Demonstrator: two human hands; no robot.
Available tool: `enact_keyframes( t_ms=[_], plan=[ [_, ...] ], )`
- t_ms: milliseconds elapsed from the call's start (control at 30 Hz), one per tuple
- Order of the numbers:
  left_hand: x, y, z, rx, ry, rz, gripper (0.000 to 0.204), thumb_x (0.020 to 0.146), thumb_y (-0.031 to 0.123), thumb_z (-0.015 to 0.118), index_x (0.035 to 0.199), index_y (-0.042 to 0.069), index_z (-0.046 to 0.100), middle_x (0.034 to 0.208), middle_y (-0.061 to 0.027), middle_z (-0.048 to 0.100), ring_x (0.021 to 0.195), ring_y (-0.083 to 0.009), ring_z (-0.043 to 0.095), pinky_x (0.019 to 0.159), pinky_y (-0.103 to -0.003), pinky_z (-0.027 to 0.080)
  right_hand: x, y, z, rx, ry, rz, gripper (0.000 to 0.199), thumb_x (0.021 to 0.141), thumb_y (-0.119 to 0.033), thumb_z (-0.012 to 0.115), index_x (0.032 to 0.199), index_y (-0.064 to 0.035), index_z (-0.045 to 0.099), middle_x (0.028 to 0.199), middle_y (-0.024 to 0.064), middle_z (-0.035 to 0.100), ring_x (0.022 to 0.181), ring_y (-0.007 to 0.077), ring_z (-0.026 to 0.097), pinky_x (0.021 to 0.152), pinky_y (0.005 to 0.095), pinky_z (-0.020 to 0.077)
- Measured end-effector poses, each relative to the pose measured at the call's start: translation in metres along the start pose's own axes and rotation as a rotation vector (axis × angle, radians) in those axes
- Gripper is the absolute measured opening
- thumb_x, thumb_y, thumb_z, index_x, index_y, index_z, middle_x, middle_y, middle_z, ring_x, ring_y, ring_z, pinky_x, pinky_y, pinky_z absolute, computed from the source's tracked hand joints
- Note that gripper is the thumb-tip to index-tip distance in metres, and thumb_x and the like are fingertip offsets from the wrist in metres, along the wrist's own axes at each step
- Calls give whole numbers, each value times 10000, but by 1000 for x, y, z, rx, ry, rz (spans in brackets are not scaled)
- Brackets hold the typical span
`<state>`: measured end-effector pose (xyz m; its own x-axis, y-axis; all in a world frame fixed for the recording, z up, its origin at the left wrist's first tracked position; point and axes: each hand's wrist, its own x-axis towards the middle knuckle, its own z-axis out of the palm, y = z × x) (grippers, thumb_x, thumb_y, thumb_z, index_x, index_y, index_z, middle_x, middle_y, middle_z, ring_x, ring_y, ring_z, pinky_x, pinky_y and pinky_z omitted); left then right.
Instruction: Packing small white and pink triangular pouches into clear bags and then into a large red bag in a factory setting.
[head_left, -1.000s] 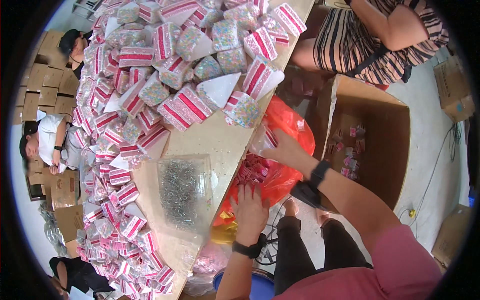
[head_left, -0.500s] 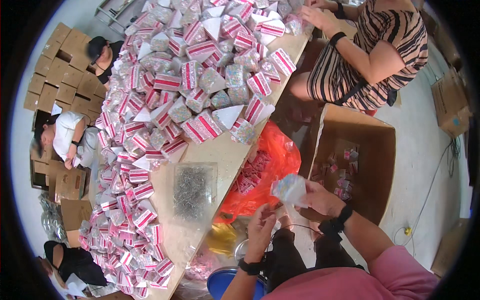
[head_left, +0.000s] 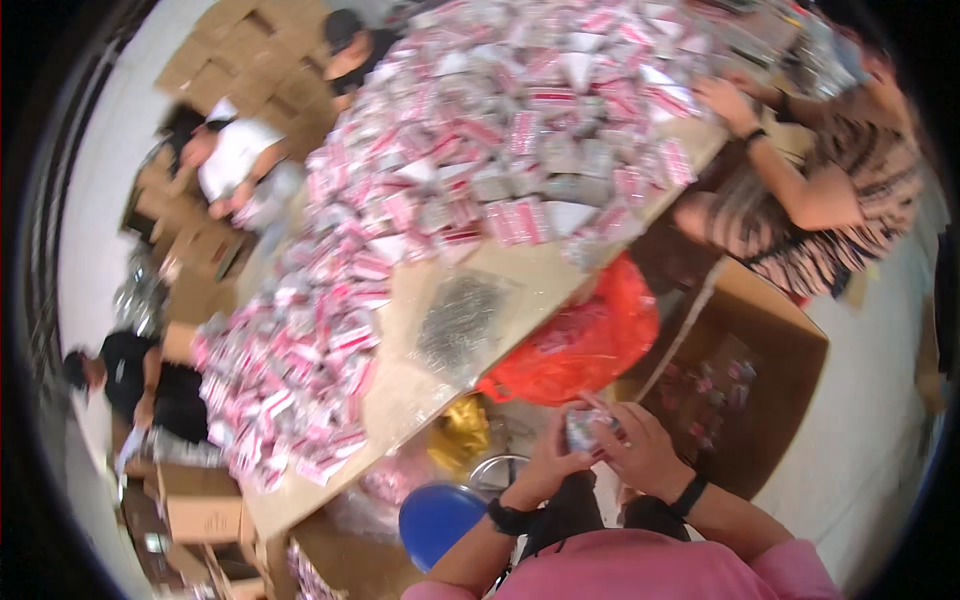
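In front of my lap, my left hand (head_left: pixel 553 458) and my right hand (head_left: pixel 645 449) are close together. Both are closed around a small clear-wrapped packet (head_left: pixel 581 430) with a glittery, pale surface. My right fingers lie across its right side, hiding part of it. Motion blur keeps its finer details from showing. Just beyond my hands is a red plastic bag (head_left: pixel 580 345) beside the table edge. A big heap of similar pink-and-white wedge-shaped packets (head_left: pixel 470 150) covers much of the table.
On the table (head_left: pixel 400 400) lies a flat clear container of thin grey pieces (head_left: pixel 460 315). An open cardboard box (head_left: pixel 790 380) with small packets inside stands at my right. A blue round seat or lid (head_left: pixel 435 522) is at lower left. A person in stripes (head_left: pixel 830 190) sits across at right; others work left.
My left hand has come up to the packet, which my right hand alone held before. The hands are now together around it. The whole view has shifted and turned.
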<state>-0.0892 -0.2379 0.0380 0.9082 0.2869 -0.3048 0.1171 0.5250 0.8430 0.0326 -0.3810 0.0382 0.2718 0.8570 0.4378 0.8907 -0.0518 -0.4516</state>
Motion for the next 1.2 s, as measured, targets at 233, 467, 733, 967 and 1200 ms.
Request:
enact_keyframes(
  t_ms=[233,467,733,967,1200],
  plan=[
    [-46,48,-36,137,163,124,606,791,109,673,1311,62,365,1210,-129,524,976,-195,581,779,-287,498,6,-23,-4,318,-42,84,497,692,-101,653,1158,2,516,1206,195,472,1126,363,464,965,431,393],
    [-160,202,-253,1343,1039,343,619,711,10,725,1259,24,438,1115,-93,578,983,-192,579,800,-328,514,-33,32,35,322,-300,295,275,733,-91,591,995,-5,582,1043,140,561,1004,318,508,881,396,435],
    [-153,307,-365,465,1239,297,770,837,444,558,1450,159,190,1388,-93,326,1275,-367,336,940,-544,332,16,53,92,312,-510,554,244,801,-129,538,1015,-22,586,1016,182,578,992,356,531,825,430,448],
    [-109,251,-390,1144,1260,367,400,872,190,558,1202,-32,515,1101,-142,589,996,-257,570,879,-336,433,105,104,156,214,-194,533,296,797,-99,537,1063,28,565,1050,234,574,968,398,546,853,444,452],
    [-28,110,-209,632,221,-189,377,897,222,567,1180,-24,540,1116,-94,603,985,-173,577,846,-307,463,147,130,190,113,-459,714,580,740,-304,632,1209,12,502,1254,247,474,1176,379,456,933,445,440]
  ],
)
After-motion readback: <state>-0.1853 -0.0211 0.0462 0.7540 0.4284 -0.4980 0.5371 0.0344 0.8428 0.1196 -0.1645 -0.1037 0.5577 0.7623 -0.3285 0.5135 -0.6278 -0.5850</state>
